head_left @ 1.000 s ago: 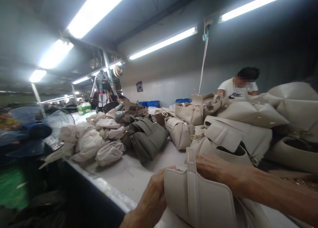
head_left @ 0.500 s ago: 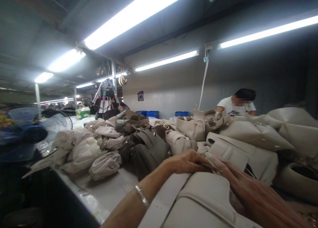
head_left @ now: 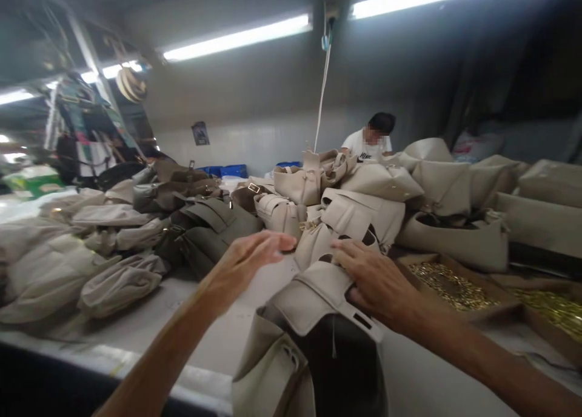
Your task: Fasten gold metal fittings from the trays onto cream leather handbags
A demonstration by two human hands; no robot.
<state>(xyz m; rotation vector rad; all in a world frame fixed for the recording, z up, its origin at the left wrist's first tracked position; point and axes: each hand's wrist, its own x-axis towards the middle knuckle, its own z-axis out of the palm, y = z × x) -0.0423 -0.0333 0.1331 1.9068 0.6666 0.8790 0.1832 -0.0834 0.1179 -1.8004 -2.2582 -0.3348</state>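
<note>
A beige handbag point(head_left: 313, 290) stands open before me on the white table, its dark inside showing below a raised flap. My right hand point(head_left: 375, 277) has its fingers curled over the far right edge of this bag and grips it. To the left of the bag's top, my left hand point(head_left: 257, 250) hovers with fingers stretched out and nothing in them. Just beyond both hands lies another beige bag point(head_left: 313, 244), and a dark grey bag point(head_left: 222, 223) is behind my left hand.
Beige cloth bundles point(head_left: 120, 286) lie at left. More beige bags point(head_left: 454, 241) are heaped across the back and right. Cardboard trays at right hold small gold metal pieces point(head_left: 448, 283) and yellowish ones point(head_left: 555, 308). A person point(head_left: 368, 141) sits beyond the heap.
My view has turned right and down, bringing the metal pieces into sight. My left hand has come off the beige handbag and moved left. The bag now shows its dark open inside.
</note>
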